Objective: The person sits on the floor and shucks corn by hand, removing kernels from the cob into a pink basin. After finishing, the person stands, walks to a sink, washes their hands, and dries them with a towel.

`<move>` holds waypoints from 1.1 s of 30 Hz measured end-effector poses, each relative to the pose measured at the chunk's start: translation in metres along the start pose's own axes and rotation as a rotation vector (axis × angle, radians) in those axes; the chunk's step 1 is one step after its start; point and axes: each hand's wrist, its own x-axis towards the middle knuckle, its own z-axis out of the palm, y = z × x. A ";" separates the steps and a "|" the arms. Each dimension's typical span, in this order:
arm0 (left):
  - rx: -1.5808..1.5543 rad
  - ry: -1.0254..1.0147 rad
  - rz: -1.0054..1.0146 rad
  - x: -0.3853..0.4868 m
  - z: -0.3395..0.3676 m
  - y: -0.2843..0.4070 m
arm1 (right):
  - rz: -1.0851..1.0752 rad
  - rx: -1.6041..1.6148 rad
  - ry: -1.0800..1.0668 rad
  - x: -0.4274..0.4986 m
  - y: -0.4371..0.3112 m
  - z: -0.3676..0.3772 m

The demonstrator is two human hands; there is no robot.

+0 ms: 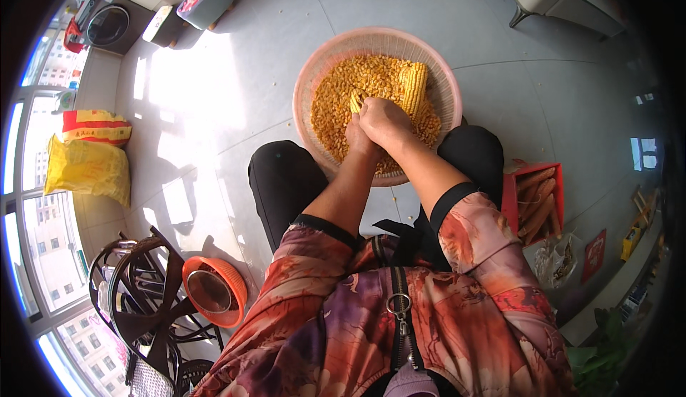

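Observation:
A round pink plastic basket (453,83) stands on the floor between my knees, holding a bed of loose yellow corn kernels (343,81). Over it my left hand (358,135) and my right hand (385,121) are pressed together around one corn cob (356,101). Only the cob's far end shows past the fingers, with some rows bare and dark. My right hand covers much of the left, so the fingers' exact grip is hidden. Full ears of corn (415,90) lie on the kernels at the basket's right side, just beyond my right hand.
A red box (558,198) of stripped cobs (538,204) sits right of my knee, near a clear plastic bag (554,260). At left are an orange basket (238,290), a dark chair (144,290) and yellow sacks (88,166). Stools (203,5) and a cabinet (557,0) stand farther off.

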 end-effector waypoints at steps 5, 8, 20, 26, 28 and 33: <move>-0.288 0.051 -0.221 -0.018 0.020 0.014 | 0.013 -0.009 -0.070 0.005 0.007 -0.009; -0.171 0.049 -0.254 -0.017 0.016 0.017 | 0.107 0.192 -0.038 0.011 0.009 0.001; -0.113 0.051 -0.187 -0.013 0.008 0.004 | -0.021 -0.046 -0.105 0.008 0.006 -0.012; 0.023 0.000 -0.198 -0.011 0.006 0.003 | 0.058 0.278 0.069 0.032 0.029 0.019; 0.071 0.020 -0.194 -0.007 -0.002 -0.001 | 0.298 0.577 -0.040 0.038 0.022 0.016; -0.124 0.049 -0.264 -0.026 0.015 0.017 | 0.092 0.037 -0.061 0.027 0.018 0.015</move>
